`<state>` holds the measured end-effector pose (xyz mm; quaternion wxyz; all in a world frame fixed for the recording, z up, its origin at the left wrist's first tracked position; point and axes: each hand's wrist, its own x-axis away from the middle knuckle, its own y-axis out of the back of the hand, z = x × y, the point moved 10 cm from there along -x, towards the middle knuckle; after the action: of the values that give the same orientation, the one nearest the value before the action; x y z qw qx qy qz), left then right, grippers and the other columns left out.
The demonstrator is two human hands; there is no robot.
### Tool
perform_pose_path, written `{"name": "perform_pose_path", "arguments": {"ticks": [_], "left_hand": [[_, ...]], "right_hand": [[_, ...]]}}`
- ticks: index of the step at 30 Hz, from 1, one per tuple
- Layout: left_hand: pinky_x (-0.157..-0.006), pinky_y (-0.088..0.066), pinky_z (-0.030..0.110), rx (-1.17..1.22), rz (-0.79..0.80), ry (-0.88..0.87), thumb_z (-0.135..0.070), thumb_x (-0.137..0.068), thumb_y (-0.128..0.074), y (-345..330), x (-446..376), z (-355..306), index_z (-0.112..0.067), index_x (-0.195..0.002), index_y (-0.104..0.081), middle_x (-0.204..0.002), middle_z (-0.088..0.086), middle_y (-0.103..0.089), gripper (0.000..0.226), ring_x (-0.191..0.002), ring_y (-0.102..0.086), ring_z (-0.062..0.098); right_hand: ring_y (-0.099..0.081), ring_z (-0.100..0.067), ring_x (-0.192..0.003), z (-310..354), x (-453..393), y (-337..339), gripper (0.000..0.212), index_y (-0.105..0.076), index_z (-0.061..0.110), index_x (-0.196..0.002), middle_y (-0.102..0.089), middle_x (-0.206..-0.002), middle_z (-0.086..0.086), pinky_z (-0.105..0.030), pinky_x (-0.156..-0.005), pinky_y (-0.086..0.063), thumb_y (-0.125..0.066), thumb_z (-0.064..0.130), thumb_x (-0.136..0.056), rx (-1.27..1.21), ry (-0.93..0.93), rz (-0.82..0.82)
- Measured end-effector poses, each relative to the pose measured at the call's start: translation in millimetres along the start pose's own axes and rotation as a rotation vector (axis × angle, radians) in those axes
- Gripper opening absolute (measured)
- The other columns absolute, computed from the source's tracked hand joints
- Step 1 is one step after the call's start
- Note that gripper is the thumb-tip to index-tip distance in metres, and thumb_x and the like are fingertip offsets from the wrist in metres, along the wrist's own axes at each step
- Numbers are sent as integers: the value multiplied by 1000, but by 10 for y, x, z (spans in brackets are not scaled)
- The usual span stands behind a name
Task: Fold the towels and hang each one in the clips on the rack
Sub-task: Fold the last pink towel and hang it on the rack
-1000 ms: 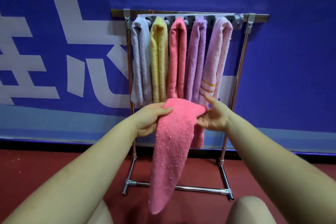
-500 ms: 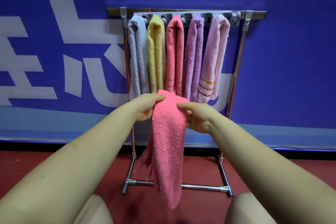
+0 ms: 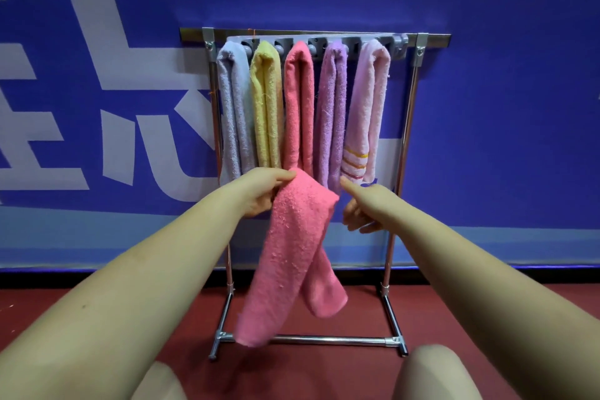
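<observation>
A pink towel (image 3: pixel 292 250) hangs folded over my left hand (image 3: pixel 263 191), which grips its top fold; its two ends dangle in front of the rack's lower bar. My right hand (image 3: pixel 365 206) is just right of the fold with the thumb stretched out and the fingers loosely curled, holding nothing. Behind stands the metal rack (image 3: pixel 412 101) with a grey clip strip (image 3: pixel 354 41) along its top bar. Several folded towels hang from the clips: grey (image 3: pixel 232 114), yellow (image 3: pixel 268 107), coral (image 3: pixel 300 107), purple (image 3: pixel 331 114) and pale pink with stripes (image 3: pixel 367 107). The clip at the far right (image 3: pixel 401 44) holds nothing.
The rack stands on a red floor (image 3: pixel 65 302) against a blue wall (image 3: pixel 503 107) with white lettering. My knees (image 3: pixel 428 373) show at the bottom edge, close to the rack's base bar (image 3: pixel 324 340).
My right hand has let go of the pink towel and moved to the right. The towel's ends have swung apart while my left hand keeps hold of the fold.
</observation>
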<state>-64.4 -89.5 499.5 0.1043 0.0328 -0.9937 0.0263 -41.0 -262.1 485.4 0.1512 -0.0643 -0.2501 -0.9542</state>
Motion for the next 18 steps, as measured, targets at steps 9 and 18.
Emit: {"name": "perform_pose_path", "arguments": {"ticks": [9, 18], "left_hand": [[-84, -42, 30, -329, 170, -20, -23, -92, -46, -128, 148, -440, -18, -83, -76, -90, 1, -71, 31, -84, -59, 14], [-83, -43, 33, -200, 186, -152, -12, -89, -43, -220, 217, -865, -5, -92, -64, -85, 7, -60, 22, -79, -54, 20]], "right_hand": [[-45, -8, -60, 764, -105, -347, 35, -62, 22, -79, -56, -52, 13, -20, -62, -35, -39, 41, -98, -368, 255, 184], [-40, -24, -64, 901, -75, -247, 77, -58, 8, -118, -48, -77, -9, -37, -56, -14, -63, 67, -68, -273, 224, 389]]}}
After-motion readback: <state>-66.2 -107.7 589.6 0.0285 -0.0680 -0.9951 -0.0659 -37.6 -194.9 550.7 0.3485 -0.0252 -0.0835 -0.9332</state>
